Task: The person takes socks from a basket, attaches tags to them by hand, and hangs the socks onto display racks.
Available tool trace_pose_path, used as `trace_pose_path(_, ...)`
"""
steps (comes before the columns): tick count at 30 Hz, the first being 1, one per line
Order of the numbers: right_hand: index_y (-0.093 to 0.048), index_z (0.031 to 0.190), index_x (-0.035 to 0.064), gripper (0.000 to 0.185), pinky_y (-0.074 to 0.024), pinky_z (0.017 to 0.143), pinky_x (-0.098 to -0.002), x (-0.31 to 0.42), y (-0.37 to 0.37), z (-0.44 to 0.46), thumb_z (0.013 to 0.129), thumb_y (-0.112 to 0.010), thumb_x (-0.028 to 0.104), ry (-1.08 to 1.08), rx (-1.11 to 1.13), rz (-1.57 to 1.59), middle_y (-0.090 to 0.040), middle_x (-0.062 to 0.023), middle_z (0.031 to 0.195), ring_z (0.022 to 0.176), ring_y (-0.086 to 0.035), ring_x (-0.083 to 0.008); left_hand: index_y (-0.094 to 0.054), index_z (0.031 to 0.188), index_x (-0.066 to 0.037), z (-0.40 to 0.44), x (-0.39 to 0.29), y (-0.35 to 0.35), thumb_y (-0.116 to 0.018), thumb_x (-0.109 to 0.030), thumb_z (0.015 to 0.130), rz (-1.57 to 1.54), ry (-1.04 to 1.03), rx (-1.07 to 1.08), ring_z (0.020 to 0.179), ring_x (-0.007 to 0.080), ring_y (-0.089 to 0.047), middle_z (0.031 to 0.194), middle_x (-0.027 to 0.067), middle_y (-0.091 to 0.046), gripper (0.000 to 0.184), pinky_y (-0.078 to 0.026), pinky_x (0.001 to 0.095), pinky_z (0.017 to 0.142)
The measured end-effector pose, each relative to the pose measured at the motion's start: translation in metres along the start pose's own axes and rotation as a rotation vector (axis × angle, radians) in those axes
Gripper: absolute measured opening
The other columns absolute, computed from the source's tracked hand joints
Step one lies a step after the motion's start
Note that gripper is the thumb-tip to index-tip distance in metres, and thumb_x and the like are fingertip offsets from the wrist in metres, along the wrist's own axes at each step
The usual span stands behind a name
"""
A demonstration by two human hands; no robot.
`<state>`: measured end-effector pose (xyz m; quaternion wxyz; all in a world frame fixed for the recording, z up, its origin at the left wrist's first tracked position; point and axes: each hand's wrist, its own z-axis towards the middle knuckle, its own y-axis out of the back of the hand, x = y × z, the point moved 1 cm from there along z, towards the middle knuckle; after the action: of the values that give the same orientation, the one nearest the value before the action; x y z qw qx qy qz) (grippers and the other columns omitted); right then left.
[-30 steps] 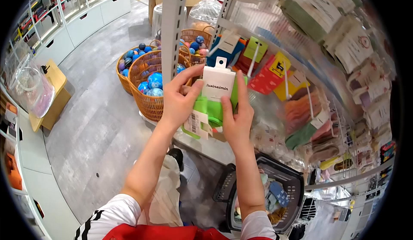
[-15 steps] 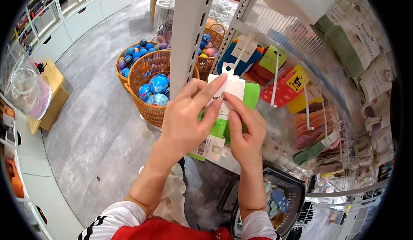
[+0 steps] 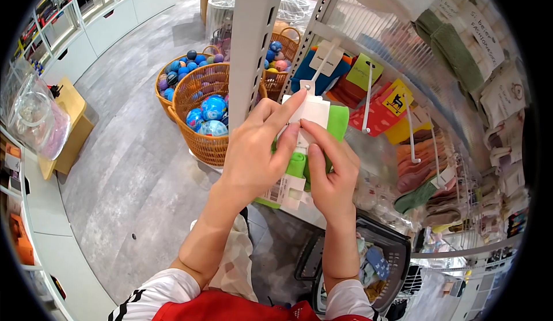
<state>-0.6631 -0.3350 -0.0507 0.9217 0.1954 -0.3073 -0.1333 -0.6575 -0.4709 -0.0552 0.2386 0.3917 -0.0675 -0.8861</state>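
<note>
Bright green socks [image 3: 338, 120] with a white header card [image 3: 314, 111] are in front of me at the end of a white display hook [image 3: 320, 74]. My left hand [image 3: 250, 151] grips the card's left side, with its index finger reaching up near the card's top tab and the hook's tip. On the right edge, my right hand [image 3: 333, 174] pinches the card between thumb and index finger. A white barcode label [image 3: 277, 190] shows below, between my wrists. My fingers cover part of the card, and I cannot tell whether the hook passes through its hole.
Other hooks hold blue socks [image 3: 322, 67], red socks [image 3: 380, 114] and several more pairs. A white upright post [image 3: 253, 44] stands left of the hook. Behind it are wicker baskets [image 3: 199, 139] of balls. A grey basket [image 3: 397, 263] with packaged items sits low at right.
The top tab of the card has come up against the hook's tip, and its hole no longer shows plainly. Both hands have shifted slightly right, keeping their hold.
</note>
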Motion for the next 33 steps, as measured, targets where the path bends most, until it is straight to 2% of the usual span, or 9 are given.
trace_pose_path(3, -0.059, 0.104, 0.0026, 0.029, -0.0462, 0.064, -0.0311, 0.001, 0.001, 0.0, 0.076, -0.054, -0.004, -0.028, 0.021, -0.006, -0.06, -0.0156, 0.089, 0.075, -0.059, -0.0267, -0.05, 0.12, -0.005, 0.001, -0.001, -0.002, -0.048, 0.0, 0.079, 0.009, 0.023, -0.029, 0.069, 0.0259, -0.05, 0.079, 0.0138, -0.052, 0.041, -0.042, 0.031, 0.066)
trace_pose_path(6, -0.059, 0.105, 0.0026, 0.03, -0.0461, 0.064, -0.0312, 0.005, 0.004, 0.0, 0.076, -0.054, -0.003, -0.043, 0.051, -0.034, -0.06, -0.0157, 0.09, 0.075, -0.059, -0.0268, -0.049, 0.122, -0.01, 0.001, 0.002, -0.005, -0.05, -0.01, 0.082, 0.033, 0.004, -0.055, 0.066, 0.0286, -0.053, 0.078, 0.0121, -0.052, 0.04, -0.043, 0.0353, 0.062)
trace_pose_path(9, -0.058, 0.106, 0.0025, 0.03, -0.046, 0.065, -0.0314, 0.004, 0.006, 0.0, 0.076, -0.054, -0.003, -0.054, 0.056, -0.019, -0.06, -0.0159, 0.091, 0.076, -0.058, -0.0273, -0.048, 0.122, -0.006, 0.003, -0.003, -0.004, -0.047, -0.001, 0.081, -0.02, 0.082, 0.011, 0.073, 0.0257, -0.05, 0.084, 0.0142, -0.053, 0.041, -0.041, 0.03, 0.07)
trace_pose_path(15, -0.058, 0.106, 0.004, 0.031, -0.0446, 0.067, -0.0326, 0.001, 0.007, 0.0, 0.076, -0.055, -0.001, -0.036, 0.069, -0.002, -0.06, -0.0153, 0.09, 0.075, -0.057, -0.0289, -0.048, 0.122, -0.003, 0.002, 0.003, -0.007, -0.044, -0.003, 0.084, -0.043, 0.057, 0.0, 0.078, 0.0245, -0.052, 0.093, 0.0148, -0.055, 0.038, -0.041, 0.0294, 0.074)
trace_pose_path(18, -0.058, 0.106, 0.0051, 0.03, -0.0437, 0.067, -0.0326, -0.003, 0.004, 0.001, 0.076, -0.055, 0.0, -0.031, 0.062, 0.03, -0.06, -0.0147, 0.089, 0.074, -0.057, -0.0287, -0.047, 0.124, -0.013, 0.001, 0.013, -0.012, -0.048, -0.006, 0.083, -0.026, -0.028, -0.089, 0.064, 0.0266, -0.049, 0.076, 0.0117, -0.049, 0.041, -0.041, 0.0327, 0.061)
trace_pose_path(24, -0.059, 0.104, 0.0053, 0.029, -0.0435, 0.068, -0.0331, -0.013, -0.002, -0.004, 0.076, -0.055, -0.001, -0.064, 0.043, 0.025, -0.061, -0.0142, 0.089, 0.077, -0.058, -0.0286, -0.049, 0.123, -0.014, -0.002, 0.018, -0.019, -0.048, -0.007, 0.084, -0.013, -0.006, -0.096, 0.067, 0.0273, -0.051, 0.078, 0.0117, -0.05, 0.04, -0.042, 0.0328, 0.061)
trace_pose_path(27, -0.059, 0.102, 0.0045, 0.027, -0.0439, 0.069, -0.0339, -0.024, -0.007, -0.006, 0.077, -0.053, 0.0, -0.106, -0.005, 0.055, -0.061, -0.0141, 0.088, 0.078, -0.058, -0.029, -0.044, 0.126, -0.013, -0.004, 0.02, -0.021, -0.049, -0.008, 0.084, 0.065, 0.074, 0.002, 0.074, 0.0306, -0.054, 0.085, 0.0141, -0.052, 0.043, -0.044, 0.035, 0.063)
trace_pose_path(29, -0.059, 0.102, 0.0041, 0.025, -0.0441, 0.069, -0.0345, -0.038, -0.013, -0.006, 0.078, -0.053, 0.0, -0.182, -0.057, 0.099, -0.061, -0.0144, 0.087, 0.078, -0.059, -0.0293, -0.041, 0.127, -0.011, -0.007, 0.023, -0.029, -0.05, -0.01, 0.083, 0.092, 0.063, -0.033, 0.077, 0.0331, -0.055, 0.094, 0.0152, -0.051, 0.044, -0.045, 0.0366, 0.064)
trace_pose_path(33, -0.059, 0.105, 0.0052, 0.026, -0.0444, 0.071, -0.0364, -0.069, -0.026, 0.01, 0.08, -0.049, 0.001, -0.178, -0.167, -0.061, -0.06, -0.0173, 0.089, 0.08, -0.058, -0.0327, -0.038, 0.126, -0.009, -0.015, 0.038, -0.049, -0.051, -0.012, 0.083, 0.138, 0.108, -0.125, 0.078, 0.0365, -0.056, 0.107, 0.0159, -0.048, 0.046, -0.047, 0.0394, 0.066)
